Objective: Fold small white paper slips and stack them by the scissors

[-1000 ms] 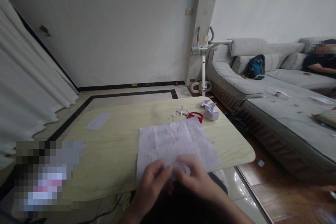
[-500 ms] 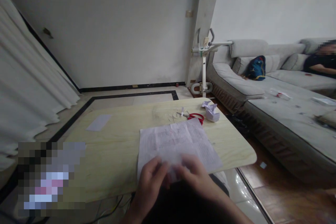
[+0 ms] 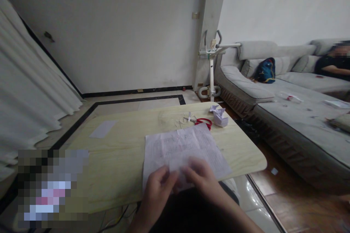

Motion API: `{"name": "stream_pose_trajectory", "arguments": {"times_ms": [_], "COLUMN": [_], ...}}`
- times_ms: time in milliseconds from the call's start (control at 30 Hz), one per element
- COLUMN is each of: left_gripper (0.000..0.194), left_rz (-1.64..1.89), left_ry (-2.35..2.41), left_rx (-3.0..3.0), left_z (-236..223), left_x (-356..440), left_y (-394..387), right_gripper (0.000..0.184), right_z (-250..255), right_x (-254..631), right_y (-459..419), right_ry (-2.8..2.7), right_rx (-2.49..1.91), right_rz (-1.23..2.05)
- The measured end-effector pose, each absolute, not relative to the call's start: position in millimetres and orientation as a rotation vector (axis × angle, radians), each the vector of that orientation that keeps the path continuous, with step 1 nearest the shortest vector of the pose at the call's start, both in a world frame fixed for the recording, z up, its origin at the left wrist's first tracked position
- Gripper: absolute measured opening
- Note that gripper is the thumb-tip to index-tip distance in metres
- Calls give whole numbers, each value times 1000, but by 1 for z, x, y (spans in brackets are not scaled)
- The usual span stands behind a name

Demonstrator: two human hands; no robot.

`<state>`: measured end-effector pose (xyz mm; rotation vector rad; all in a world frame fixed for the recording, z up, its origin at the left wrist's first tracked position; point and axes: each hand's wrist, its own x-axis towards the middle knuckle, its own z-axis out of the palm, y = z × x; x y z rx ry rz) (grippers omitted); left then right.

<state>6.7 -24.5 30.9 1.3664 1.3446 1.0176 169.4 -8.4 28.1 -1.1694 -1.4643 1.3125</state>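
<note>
Near the front edge of the table, my left hand [image 3: 160, 186] and my right hand [image 3: 201, 177] are close together with curled fingers. Between them they pinch a small piece of white paper [image 3: 175, 163], partly hidden by the fingers and slightly blurred. Below it lies a large creased sheet of printed paper [image 3: 188, 145], its near edge under my hands. Just past its far right corner rest red-handled scissors [image 3: 204, 121]. Thin pale scraps [image 3: 180, 123] are scattered beside the blades.
Crumpled paper [image 3: 219, 117] sits at the table's far right corner. A flat white slip [image 3: 102, 129] lies on the left of the wooden table [image 3: 117, 164]. To the right stands a grey sofa [image 3: 298, 116] with a blue bag [image 3: 267, 71] and a seated person [image 3: 335, 63].
The small paper piece shows more clearly between my fingers, and my right hand has risen slightly. The camera view has shifted a little; the things on the table stay put.
</note>
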Motion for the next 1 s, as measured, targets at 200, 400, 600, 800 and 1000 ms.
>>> {"name": "stream_pose_trajectory", "arguments": {"times_ms": [200, 400, 600, 800, 1000], "left_gripper": [36, 43, 32, 34, 34], "left_rz": [1013, 1092, 1157, 1179, 1160], "left_ry": [1332, 1324, 1263, 1330, 1368], "left_rx": [1434, 1426, 1150, 1164, 1308], "left_z": [31, 23, 16, 16, 22], "left_x": [4, 4, 6, 5, 5], "left_y": [-28, -29, -27, -23, -23], "right_gripper": [43, 47, 46, 48, 45], "right_z": [27, 25, 23, 25, 20], "right_x": [170, 169, 169, 169, 169], "right_y": [-7, -7, -8, -6, -7], "right_ry": [-1502, -1519, -1555, -1571, -1614], "right_rx": [-1186, -1176, -1188, -1133, -1148], "right_rz": [1310, 1290, 1256, 1296, 1144]}}
